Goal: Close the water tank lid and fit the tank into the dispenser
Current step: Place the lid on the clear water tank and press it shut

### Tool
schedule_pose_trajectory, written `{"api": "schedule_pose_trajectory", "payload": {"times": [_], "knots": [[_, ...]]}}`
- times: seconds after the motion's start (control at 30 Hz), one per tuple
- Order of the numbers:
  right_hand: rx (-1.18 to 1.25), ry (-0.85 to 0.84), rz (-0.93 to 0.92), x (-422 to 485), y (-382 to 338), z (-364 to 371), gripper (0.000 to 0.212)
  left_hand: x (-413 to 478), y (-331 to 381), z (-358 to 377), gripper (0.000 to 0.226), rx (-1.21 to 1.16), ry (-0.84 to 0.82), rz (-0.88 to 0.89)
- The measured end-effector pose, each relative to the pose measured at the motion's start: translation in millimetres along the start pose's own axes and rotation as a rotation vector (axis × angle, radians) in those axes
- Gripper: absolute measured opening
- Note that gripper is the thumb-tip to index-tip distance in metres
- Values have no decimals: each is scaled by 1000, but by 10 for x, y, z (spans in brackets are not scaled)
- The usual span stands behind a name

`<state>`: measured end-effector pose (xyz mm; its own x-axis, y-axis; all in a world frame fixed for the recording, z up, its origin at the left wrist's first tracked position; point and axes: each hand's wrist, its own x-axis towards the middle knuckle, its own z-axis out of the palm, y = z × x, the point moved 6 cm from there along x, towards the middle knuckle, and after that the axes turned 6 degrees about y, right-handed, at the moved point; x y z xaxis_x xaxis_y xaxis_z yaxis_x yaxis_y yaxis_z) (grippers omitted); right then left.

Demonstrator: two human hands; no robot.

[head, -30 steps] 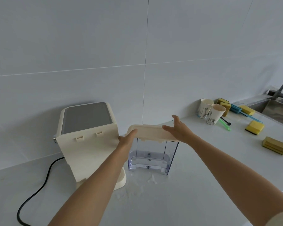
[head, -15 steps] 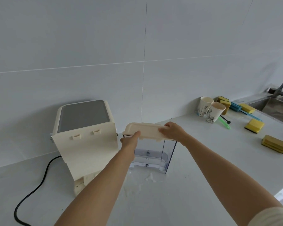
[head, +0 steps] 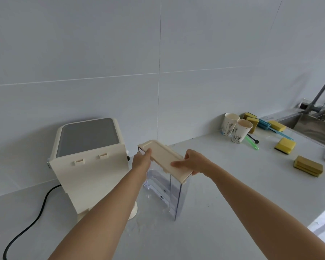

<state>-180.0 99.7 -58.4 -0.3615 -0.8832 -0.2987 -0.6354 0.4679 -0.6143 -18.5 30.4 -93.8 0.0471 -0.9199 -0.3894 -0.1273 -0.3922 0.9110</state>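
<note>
On the counter (head: 223,212) beside the dispenser (head: 90,162) stands our tank (head: 165,192); our left hand (head: 141,160) and right hand (head: 192,163) pinch its lid (head: 163,158) at opposite edges, fingers curled over.

No readable text, brand, number or label anywhere. The two paper cups (head: 236,130) far right on the bench carry only line-drawn figures, no lettering legible. Dispenser (head: 88,156) panels are blank from this view.
</note>
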Motion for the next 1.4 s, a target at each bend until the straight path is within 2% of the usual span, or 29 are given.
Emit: {"api": "schedule_pose_trajectory", "payload": {"times": [0.13,0.27,0.4,0.57,0.67,0.83,1.0,1.23,1.4], "knots": [[-32,-67,-1,-88,-62,104,47,-26,140,19,19,95,-14,97],[42,-121,28,-156,-79,195,41,9,210,48,20,143,-87,131],[118,-170,55,-200,-93,275,46,20,255,78,19,231,-142,171],[31,-221,28,-157,-93,251,51,-95,297,118,39,286,-225,176],[-86,-182,-16,-74,-154,88,60,-206,306,123,44,327,-206,190],[-57,-1,-204,146,-453,-149,60,-354,225,156,76,510,-136,205],[-189,-53,-366,273,-721,67,54,-572,123,163,106,720,-97,283],[-327,-130,-367,426,-797,339,53,-728,35,165,110,833,-66,347],[-302,-112,-373,430,-798,352,50,-737,61,159,106,877,-29,362]]}}
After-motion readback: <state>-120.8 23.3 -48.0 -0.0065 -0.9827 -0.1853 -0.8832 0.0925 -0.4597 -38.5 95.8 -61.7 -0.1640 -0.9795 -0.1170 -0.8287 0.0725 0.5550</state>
